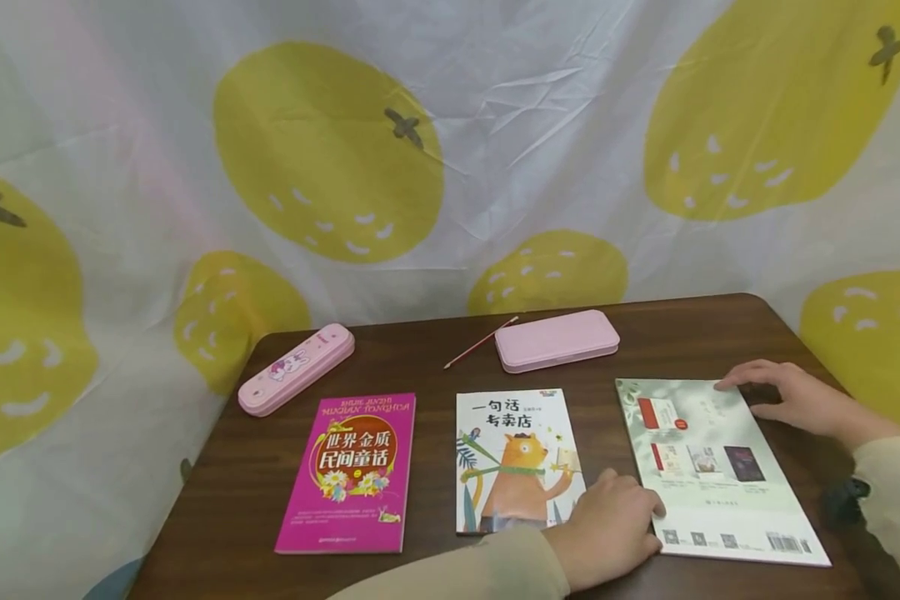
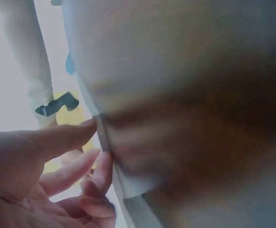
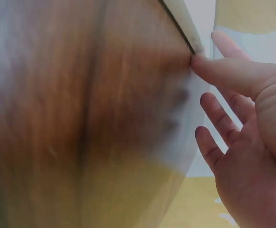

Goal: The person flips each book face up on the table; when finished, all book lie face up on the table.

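A pale green and white book point(image 1: 712, 475) lies back cover up at the right of the brown table point(image 1: 427, 367). My left hand point(image 1: 641, 510) rests at its lower left corner. In the left wrist view the thumb point(image 2: 66, 135) and a finger touch the book's edge point(image 2: 104, 140), with the other fingers loosely bent. My right hand point(image 1: 746, 392) lies at the top right corner with fingers spread. In the right wrist view its thumb tip point(image 3: 209, 66) presses the book's edge point(image 3: 187, 35). Neither hand plainly grips the book.
A cat picture book point(image 1: 513, 458) lies mid-table and a magenta book point(image 1: 348, 475) to its left. Behind them are two pink pencil cases point(image 1: 296, 368) point(image 1: 557, 339) and a thin red stick point(image 1: 480, 342). A lemon-print cloth point(image 1: 330, 150) hangs behind.
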### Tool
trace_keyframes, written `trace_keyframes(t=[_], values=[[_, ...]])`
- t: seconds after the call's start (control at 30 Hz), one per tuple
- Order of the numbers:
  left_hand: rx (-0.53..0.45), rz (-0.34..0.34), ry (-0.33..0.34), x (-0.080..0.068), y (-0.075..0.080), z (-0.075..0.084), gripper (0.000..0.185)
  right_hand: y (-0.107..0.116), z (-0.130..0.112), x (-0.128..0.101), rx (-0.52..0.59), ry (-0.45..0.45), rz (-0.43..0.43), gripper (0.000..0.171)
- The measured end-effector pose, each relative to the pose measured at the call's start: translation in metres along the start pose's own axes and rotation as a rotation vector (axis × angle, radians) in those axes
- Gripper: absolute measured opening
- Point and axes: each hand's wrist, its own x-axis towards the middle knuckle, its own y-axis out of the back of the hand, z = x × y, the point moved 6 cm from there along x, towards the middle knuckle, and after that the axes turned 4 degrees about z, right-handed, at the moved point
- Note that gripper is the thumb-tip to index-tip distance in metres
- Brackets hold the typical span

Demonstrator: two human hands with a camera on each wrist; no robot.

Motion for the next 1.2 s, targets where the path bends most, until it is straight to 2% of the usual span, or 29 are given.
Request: trace_keyframes(t=[0.13, 0.3, 0.5, 0.77, 0.93, 1.07, 1.2], values=[[0.004, -0.022, -0.031, 0.002, 0.002, 0.0, 0.028, 0.003, 0.004, 0.002, -0.005, 0.0, -0.018, 0.056], [-0.028, -0.043, -0.017, 0.002, 0.004, -0.003, 0.028, 0.004, 0.008, 0.002, -0.049, -0.042, -0.041, 0.053], [-0.032, -0.022, 0.031, -0.003, 0.008, -0.006, 0.027, 0.007, 0.01, 0.0, 0.021, 0.01, -0.035, 0.05], [-0.044, -0.044, 0.083, -0.014, 0.006, -0.007, 0.033, 0.014, 0.004, 0.001, 0.099, -0.041, -0.101, 0.038], [0.019, 0.008, 0.07, -0.016, 0.009, -0.006, 0.033, 0.016, 0.004, -0.001, 0.159, -0.109, -0.114, 0.033], [0.036, 0.049, 0.023, -0.02, 0.015, -0.005, 0.024, 0.018, 0.007, -0.002, 0.222, -0.157, -0.124, 0.029], [-0.047, 0.137, 0.027, -0.028, 0.027, -0.014, 0.016, 0.022, 0.007, 0.001, 0.295, -0.154, -0.121, 0.026]])
